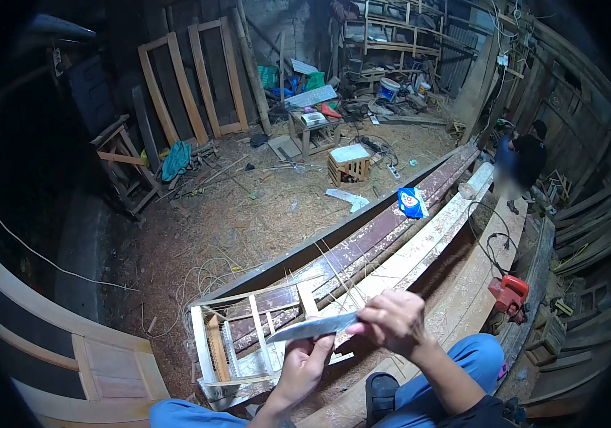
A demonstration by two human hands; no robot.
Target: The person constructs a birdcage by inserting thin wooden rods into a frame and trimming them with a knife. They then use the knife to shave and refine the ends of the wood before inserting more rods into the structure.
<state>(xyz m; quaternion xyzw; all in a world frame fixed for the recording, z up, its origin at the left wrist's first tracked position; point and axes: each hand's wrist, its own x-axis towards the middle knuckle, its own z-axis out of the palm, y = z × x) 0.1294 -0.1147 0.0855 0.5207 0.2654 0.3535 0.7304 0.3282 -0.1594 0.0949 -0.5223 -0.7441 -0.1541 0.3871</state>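
Workshop floor and bench, listed left to right.

1. Door panel (70, 349): pale wood, lying at the lower left edge.
2. Stool (124, 164): rough timber, standing at the dark left wall; a teal cloth (176, 160) lies just beside it.
3. Wooden frames (191, 78): two, upright, leaning on the back wall.
4. Slatted frame (248, 335): small, flat on the near end of the bench, just left of the hands.
5. Left hand (305, 364): raised from below, fingers curled, fingertips up against the underside of the blade. Whether they pinch a sliver there cannot be told.
6. Knife (312, 328): bare grey blade, near level, tip pointing left, held above the slatted frame and between the two hands.
7. Thin strips (334, 274): pale slivers, standing up from the bench just behind the blade.
8. Right hand (391, 321): fist closed tight around the knife's handle, which is hidden inside it.
9. Crate (348, 167): on the sawdust floor, well apart.
10. Long planks (419, 242): running away to the upper right; a blue packet (412, 203) lies on them.
11. Red power tool (509, 296): on the right-hand plank, cord attached.
12. Another person (523, 160): dark top, at the planks' far end.
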